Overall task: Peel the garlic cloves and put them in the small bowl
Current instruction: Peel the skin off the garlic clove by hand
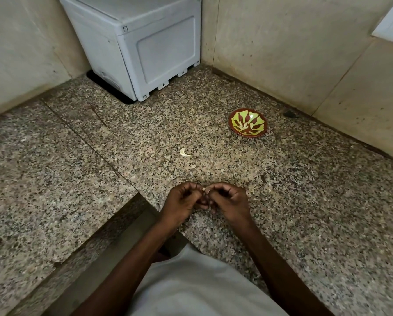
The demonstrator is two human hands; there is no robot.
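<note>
Speckled granite countertop (282, 201) fills most of the frame, running into a corner where two beige tiled walls (282, 42) meet at the upper right. At the lower centre, both hands are drawn together just above the stone. The left hand (181, 204) and the right hand (229, 201) have their fingers curled inward, and between their fingertips they pinch a small garlic clove (206, 189), only a pale tip of it showing; the rest is hidden by the fingers, so I cannot tell how much skin is still on it.

Up and to the right of the hands, near the right-hand wall, sits the small bowl (234, 124), brown-rimmed with a green and red pattern, and a few pale peeled cloves (245, 127) lie in its middle. Between the bowl and the hands, a little left of centre, a curled white scrap of garlic skin (184, 152) lies on the counter, well apart from both.

At the upper centre a grey plastic appliance (145, 42) stands in the back of the counter, against the left wall. A small dark object (288, 114) lies at the foot of the right wall, just beyond the bowl; I cannot tell what it is. A white garment (191, 288) shows at the bottom edge between the forearms.
</note>
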